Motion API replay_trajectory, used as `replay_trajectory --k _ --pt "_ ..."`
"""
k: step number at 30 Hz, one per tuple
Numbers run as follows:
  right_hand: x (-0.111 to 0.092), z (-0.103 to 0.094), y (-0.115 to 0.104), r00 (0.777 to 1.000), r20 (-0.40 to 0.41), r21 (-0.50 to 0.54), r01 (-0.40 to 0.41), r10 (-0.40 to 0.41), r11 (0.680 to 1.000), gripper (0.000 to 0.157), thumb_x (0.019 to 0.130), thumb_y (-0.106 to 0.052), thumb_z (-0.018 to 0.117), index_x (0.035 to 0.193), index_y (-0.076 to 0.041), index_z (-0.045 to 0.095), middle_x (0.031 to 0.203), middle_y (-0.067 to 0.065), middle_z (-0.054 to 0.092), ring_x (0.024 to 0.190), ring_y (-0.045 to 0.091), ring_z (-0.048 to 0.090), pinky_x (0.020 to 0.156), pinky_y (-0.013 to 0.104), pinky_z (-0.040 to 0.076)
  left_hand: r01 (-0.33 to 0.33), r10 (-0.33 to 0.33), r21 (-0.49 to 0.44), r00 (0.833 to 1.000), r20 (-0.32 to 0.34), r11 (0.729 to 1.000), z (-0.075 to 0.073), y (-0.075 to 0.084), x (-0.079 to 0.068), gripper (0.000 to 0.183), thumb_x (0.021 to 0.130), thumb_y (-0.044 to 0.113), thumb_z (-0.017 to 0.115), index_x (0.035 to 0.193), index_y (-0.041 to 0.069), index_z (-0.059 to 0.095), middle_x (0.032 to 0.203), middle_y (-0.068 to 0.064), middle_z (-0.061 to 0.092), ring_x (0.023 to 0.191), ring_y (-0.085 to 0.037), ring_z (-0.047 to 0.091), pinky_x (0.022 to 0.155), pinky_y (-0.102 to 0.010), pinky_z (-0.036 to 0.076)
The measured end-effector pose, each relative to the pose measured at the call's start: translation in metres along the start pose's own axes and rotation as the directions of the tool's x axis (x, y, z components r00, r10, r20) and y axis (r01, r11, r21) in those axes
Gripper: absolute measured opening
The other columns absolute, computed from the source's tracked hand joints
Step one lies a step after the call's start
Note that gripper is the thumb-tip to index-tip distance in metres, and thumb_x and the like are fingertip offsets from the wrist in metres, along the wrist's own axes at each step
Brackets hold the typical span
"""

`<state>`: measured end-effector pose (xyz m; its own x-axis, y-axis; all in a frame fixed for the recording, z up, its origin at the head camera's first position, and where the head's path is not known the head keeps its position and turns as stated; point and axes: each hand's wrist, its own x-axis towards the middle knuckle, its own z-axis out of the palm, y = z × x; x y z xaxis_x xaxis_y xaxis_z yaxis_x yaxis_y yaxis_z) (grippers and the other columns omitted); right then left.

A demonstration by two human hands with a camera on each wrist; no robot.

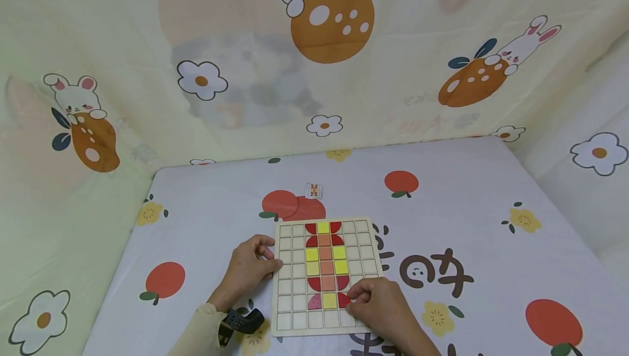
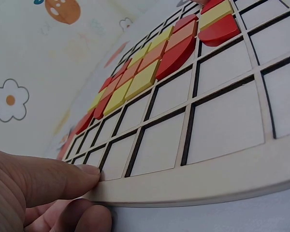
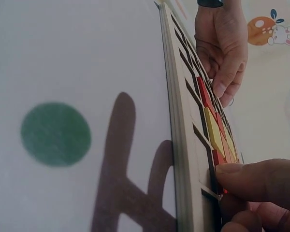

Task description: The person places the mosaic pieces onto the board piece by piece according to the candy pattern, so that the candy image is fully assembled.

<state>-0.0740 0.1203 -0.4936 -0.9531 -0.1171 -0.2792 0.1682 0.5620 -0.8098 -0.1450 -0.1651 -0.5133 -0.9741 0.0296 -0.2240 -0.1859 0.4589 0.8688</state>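
Note:
A square wooden grid board (image 1: 291,320) lies on the cloth, with red, yellow and orange tiles in its middle columns. My left hand (image 1: 245,265) grips the board's left edge, thumb on the rim and the other fingers curled beside it in the left wrist view. At the near end of the pattern, my right hand (image 1: 382,304) pinches a red tile (image 1: 343,300) with a rounded side, at its cell. Left of that tile are a yellow square tile (image 1: 330,301) and a pinkish-red rounded tile (image 1: 314,302).
Beyond the board lies a small printed card (image 1: 314,191) with a coloured grid pattern. The table is covered by a white cloth (image 1: 467,181) printed with fruit, flowers and lettering. Patterned curtains (image 1: 255,143) hang at the back and both sides.

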Motion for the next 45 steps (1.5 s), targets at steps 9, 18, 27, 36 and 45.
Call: replay_trajectory --k 9,18,27,36,45 --pt "-0.001 0.000 0.001 0.999 -0.040 -0.024 0.022 -0.023 0.999 0.014 0.075 -0.005 0.086 0.079 -0.013 0.075 0.062 -0.006 0.060 0.057 0.009 0.053 0.046 0.022 0.040 -0.003 0.003 0.006 1.000 -0.001 1.000 0.001 0.001 0.000 0.040 0.086 0.003 0.083 0.121 0.003 0.064 0.088 -0.005 0.061 0.066 -0.018 0.058 0.056 -0.024 0.055" --pt "-0.004 -0.003 -0.001 1.000 -0.010 -0.031 0.006 -0.006 1.000 0.014 0.077 -0.009 0.086 0.084 -0.014 0.075 0.063 -0.005 0.059 0.056 0.010 0.053 0.045 0.023 0.039 0.008 -0.008 -0.003 1.000 0.001 1.000 0.002 0.001 0.000 0.040 0.086 0.003 0.083 0.121 0.003 0.064 0.088 -0.006 0.061 0.066 -0.018 0.058 0.056 -0.024 0.055" --pt "-0.005 -0.016 -0.003 0.996 -0.085 -0.151 -0.032 0.019 0.988 0.009 0.084 -0.022 0.085 0.087 -0.020 0.076 0.070 -0.009 0.061 0.064 0.011 0.052 0.055 0.024 0.044 0.015 -0.015 -0.016 1.000 -0.015 1.000 0.001 0.000 -0.001 0.038 0.087 0.007 0.083 0.120 0.004 0.065 0.089 -0.006 0.062 0.066 -0.018 0.058 0.057 -0.024 0.056" --pt "0.003 -0.052 0.004 0.984 -0.151 -0.344 0.035 -0.092 0.938 0.036 0.090 -0.032 0.081 0.120 -0.012 0.077 0.123 0.011 0.072 0.117 0.034 0.066 0.097 0.058 0.055 -0.034 0.036 0.037 0.998 -0.044 0.999 -0.005 0.010 -0.006 0.035 0.091 0.013 0.079 0.121 0.005 0.066 0.091 -0.005 0.065 0.074 -0.017 0.061 0.063 -0.027 0.057" --pt "0.028 -0.088 0.022 0.947 -0.199 -0.533 0.111 -0.251 0.839 0.082 0.095 -0.052 0.070 0.157 -0.006 0.043 0.161 0.033 0.031 0.144 0.059 0.033 0.105 0.080 0.036 -0.225 0.309 0.493 0.947 -0.093 0.840 -0.031 0.024 0.010 0.076 0.098 0.043 0.069 0.156 0.003 0.041 0.159 -0.021 0.042 0.146 -0.042 0.040 0.117 -0.063 0.036"
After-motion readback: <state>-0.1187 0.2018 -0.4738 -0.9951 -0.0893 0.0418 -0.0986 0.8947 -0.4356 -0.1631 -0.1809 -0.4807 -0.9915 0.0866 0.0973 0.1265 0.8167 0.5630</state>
